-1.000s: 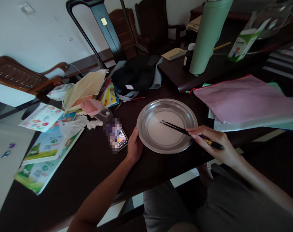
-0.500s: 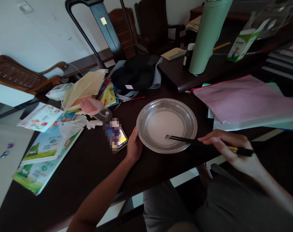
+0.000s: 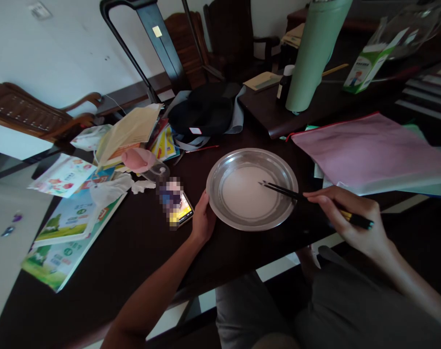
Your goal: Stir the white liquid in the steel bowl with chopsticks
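Observation:
A round metal basin point(image 3: 220, 206) stands on the dark table with a whitish liquid point(image 3: 244, 194) in its bottom. My left hand point(image 3: 203, 220) grips the basin's left rim, its fingers partly hidden beneath the side. In my right hand point(image 3: 354, 218) is a pair of black chopsticks point(image 3: 286, 191) with gold bands near the top. Their tips reach over the basin's right side at the liquid; whether they dip in, I cannot tell. A lit phone point(image 3: 184, 211), partly blurred out, lies just left of my left hand.
Books and papers point(image 3: 64, 242) cover the table's left side, near a pink-topped clear container point(image 3: 138, 160). Behind the basin lie a black bag point(image 3: 202, 109) and a green tumbler point(image 3: 315, 58). A pink zip pouch point(image 3: 373, 150) rests at the right.
The chopstick tips have shifted up and right in the basin, and my right hand has risen slightly with them. My left hand keeps its hold on the rim.

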`<state>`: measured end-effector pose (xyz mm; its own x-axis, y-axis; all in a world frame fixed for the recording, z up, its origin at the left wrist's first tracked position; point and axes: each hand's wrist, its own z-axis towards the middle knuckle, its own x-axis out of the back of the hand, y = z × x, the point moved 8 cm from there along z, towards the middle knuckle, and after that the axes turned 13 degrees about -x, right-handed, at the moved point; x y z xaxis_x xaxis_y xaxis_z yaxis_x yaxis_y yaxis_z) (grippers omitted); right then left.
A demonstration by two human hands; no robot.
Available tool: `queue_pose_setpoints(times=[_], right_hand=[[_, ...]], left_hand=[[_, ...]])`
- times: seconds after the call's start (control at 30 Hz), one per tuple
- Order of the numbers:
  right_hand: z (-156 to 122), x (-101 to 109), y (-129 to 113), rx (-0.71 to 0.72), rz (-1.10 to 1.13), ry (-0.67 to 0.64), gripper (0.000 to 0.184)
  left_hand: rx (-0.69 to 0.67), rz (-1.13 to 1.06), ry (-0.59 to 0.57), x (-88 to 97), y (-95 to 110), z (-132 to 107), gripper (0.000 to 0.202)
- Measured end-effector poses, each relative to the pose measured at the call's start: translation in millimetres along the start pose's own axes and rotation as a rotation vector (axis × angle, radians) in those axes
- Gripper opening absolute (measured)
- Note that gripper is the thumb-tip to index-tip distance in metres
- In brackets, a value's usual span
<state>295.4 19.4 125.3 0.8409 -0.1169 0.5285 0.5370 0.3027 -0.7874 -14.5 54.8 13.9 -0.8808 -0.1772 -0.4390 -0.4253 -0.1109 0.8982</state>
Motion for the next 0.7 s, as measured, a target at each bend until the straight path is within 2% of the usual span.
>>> queue_pose_setpoints(times=[0.13,0.27,0.37,0.53,0.63,0.7], right_hand=[[-7,18,0,-0.072,-0.019,0.062,0.022],[-12,22,-6,-0.055,0.036,0.045,0.025],[-10,13,-11,-0.056,0.083,-0.039,0.026],[-1,-18,-16,0.006,0.124,-0.189,0.016],[3,-31,-9,0.026,0.125,-0.206,0.013],[5,-32,-5,0.037,0.107,-0.18,0.012]], left_hand=[[0.005,-0.002,0.006,0.4,-1,0,0.035],[0.001,-0.001,0.007,0.5,0,0,0.035],[0.01,-0.001,0.004,0.4,0,0,0.035],[0.005,-0.006,0.01,0.8,0,0,0.035],[0.004,-0.003,0.011,0.8,0,0,0.036],[0.006,0.003,0.008,0.8,0,0,0.036]])
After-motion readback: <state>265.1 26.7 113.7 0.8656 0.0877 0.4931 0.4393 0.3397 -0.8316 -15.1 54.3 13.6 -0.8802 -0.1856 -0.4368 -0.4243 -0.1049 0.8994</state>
